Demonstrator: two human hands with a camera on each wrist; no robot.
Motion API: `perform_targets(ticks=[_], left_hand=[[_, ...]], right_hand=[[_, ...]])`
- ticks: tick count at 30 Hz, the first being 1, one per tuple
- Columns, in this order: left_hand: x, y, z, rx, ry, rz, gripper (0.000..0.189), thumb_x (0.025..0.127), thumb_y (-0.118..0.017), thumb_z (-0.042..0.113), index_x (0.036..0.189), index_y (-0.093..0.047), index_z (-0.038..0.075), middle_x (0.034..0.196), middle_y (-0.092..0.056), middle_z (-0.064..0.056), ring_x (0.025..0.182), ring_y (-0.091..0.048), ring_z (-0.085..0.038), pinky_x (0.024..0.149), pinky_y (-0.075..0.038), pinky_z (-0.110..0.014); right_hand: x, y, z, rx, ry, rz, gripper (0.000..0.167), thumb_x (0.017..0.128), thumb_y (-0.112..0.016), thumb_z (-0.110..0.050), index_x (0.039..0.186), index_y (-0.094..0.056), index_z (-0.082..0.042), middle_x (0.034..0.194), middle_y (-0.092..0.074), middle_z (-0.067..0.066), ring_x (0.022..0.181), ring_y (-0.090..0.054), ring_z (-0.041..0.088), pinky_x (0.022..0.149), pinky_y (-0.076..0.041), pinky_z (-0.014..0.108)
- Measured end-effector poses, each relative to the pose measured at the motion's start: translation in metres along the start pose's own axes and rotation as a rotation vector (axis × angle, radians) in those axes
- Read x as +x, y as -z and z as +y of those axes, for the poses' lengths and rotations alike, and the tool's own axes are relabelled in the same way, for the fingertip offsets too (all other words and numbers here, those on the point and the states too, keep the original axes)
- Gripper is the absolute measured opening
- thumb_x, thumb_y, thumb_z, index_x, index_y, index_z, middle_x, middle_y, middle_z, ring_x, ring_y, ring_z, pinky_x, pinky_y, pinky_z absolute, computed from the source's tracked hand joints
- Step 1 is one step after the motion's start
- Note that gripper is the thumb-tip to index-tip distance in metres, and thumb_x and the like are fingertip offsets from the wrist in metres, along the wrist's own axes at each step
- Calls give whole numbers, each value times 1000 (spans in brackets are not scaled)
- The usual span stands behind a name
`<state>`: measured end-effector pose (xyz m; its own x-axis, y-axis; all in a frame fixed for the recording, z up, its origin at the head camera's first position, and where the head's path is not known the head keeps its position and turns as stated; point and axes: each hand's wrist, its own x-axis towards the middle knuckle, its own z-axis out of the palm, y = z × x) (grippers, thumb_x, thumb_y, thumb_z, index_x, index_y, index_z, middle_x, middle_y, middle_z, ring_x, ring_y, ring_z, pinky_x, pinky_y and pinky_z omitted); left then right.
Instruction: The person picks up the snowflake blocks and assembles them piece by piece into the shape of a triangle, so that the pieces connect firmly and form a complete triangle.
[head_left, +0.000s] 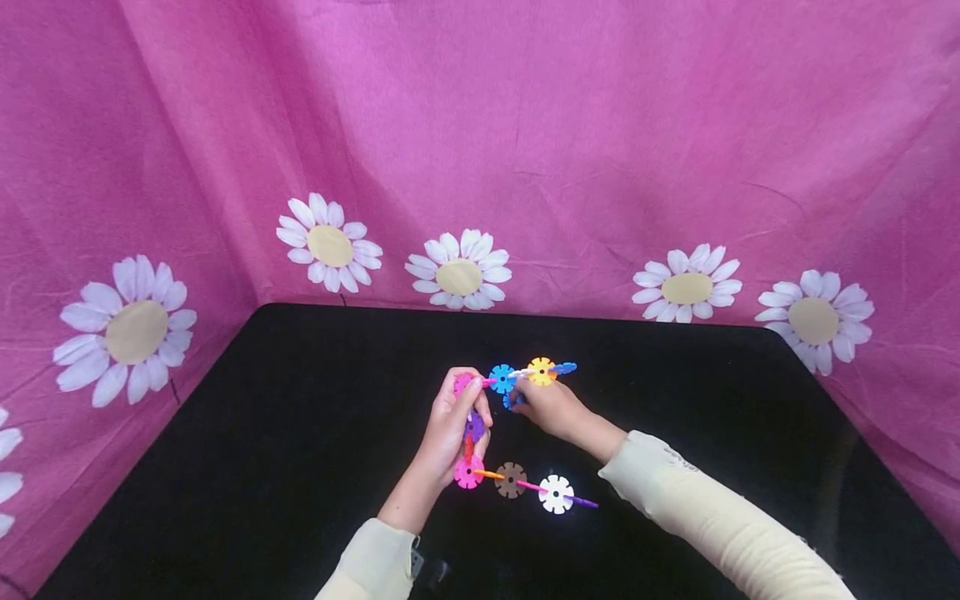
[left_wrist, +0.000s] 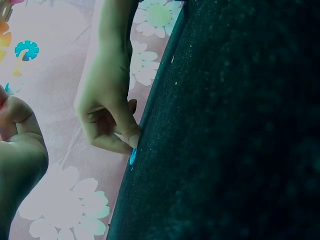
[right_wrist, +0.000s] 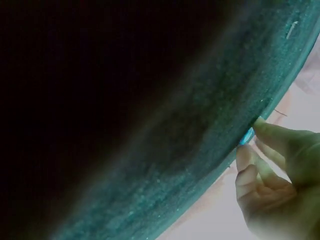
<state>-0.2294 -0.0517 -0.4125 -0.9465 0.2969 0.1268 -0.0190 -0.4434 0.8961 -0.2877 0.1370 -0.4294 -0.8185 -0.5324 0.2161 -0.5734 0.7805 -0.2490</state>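
My left hand (head_left: pixel 447 425) grips a chain of slotted plastic discs near its upper left corner, thumb over a pink disc (head_left: pixel 461 383). From there one arm runs right through a blue disc (head_left: pixel 502 378) and a yellow disc (head_left: pixel 542 372). Down past a purple disc (head_left: pixel 474 427), the chain turns at a lower pink disc (head_left: pixel 468 472) toward a brown disc (head_left: pixel 511 481) and a white disc (head_left: pixel 557 495). Between thumb and fingers, my right hand (head_left: pixel 557 408) pinches a loose-looking blue disc (right_wrist: pixel 246 136), just below the upper arm. Its far side is hidden by the fingertips.
A black table (head_left: pixel 262 467) lies under both hands. Behind it hangs a pink cloth (head_left: pixel 525 125) printed with white daisies, which also runs along the left and right sides. A small dark object (head_left: pixel 433 573) shows near the left cuff.
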Motion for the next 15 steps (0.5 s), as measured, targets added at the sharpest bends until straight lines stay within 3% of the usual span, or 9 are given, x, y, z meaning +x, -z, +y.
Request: perform_targets(ticks=[5,9,12,15], left_hand=[[0,0,0,-4,-4,-6,8,103,-48,28,109,-44,25,70,-61,10,46,-55,-2,47,-43,-12],[0,0,0,-1,-14,-11,8,103,-48,29,109,-44,25,70,-61,11,46,-55,-2,47,-43,-12],[0,0,0,-2,-19,-14,8,103,-48,29,109,-44,25,70,-62,11,46,-55,-2,47,-43,-12],[1,0,0,-5,-23,-17,7,103,-48,28,108,-44,25,70,-62,11,46,-55,-2,47,-44,-12]], right_hand=[[-2,3,1,31,-44,-39,26,78,-80,-8,98,-66,-3,93,-69,11,87,-64,23,85,-58,39],[-8,7,7,82,18,17,27,77,-79,0,103,-73,-2,100,-71,13,94,-67,27,86,-59,40],[-12,10,13,126,35,72,21,77,-78,3,97,-75,-2,95,-73,12,87,-68,24,80,-60,37],[-16,14,15,147,-19,68,18,79,-77,0,96,-77,-4,90,-74,9,78,-67,18,74,-60,31]])
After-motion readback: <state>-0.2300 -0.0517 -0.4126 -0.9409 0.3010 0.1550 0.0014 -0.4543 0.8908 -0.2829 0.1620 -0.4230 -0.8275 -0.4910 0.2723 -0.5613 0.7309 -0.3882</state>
